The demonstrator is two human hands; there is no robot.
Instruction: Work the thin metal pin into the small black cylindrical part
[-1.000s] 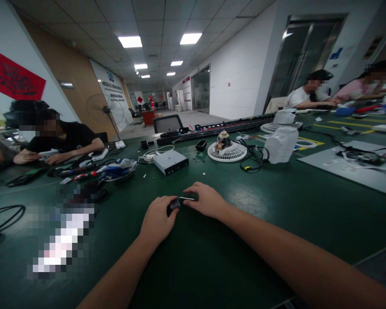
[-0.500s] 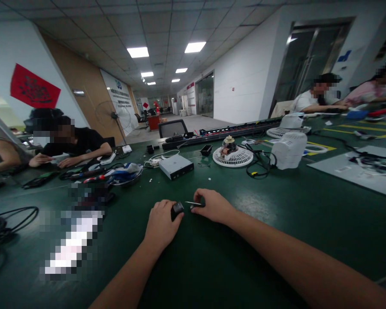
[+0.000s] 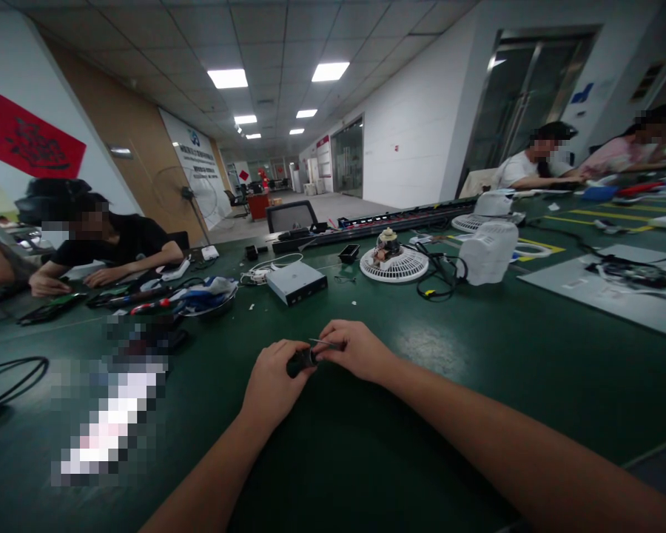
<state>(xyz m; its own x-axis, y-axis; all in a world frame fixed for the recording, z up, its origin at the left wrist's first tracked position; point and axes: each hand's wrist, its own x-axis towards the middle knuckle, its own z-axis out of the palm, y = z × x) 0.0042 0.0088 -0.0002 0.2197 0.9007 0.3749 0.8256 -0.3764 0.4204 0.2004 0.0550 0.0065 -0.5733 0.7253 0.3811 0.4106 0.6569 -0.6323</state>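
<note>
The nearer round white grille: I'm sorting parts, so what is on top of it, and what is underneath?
A motor-like assembly with a pale top sits on the grille. The green table directly beneath is covered, so unseen.

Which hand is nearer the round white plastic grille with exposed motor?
Right. The right hand is in front of the grille, slightly left; the left hand is farther left.

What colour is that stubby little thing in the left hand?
The left hand holds a small stubby black piece, clearest in the head view.
</note>
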